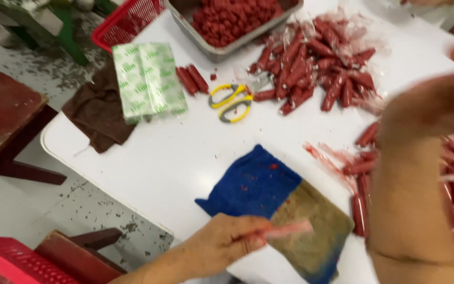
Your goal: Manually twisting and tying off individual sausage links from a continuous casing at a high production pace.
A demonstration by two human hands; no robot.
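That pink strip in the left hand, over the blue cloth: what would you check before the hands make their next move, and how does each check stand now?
1. Left hand has hold of the pink strip: ok, pinched at the fingertips, its free end out over the blue cloth.
2. Right hand is free: cannot tell, it is raised and blurred.
3. Yellow-handled scissors are out of the hands' way: ok, they lie further up the white table.
4. Cloth is clean: not ok, red specks and a brown soiled end.
5. Metal tray still holds red pieces: ok.
6. Wrapped red sticks lie in a tidy pile: not ok, scattered loosely.
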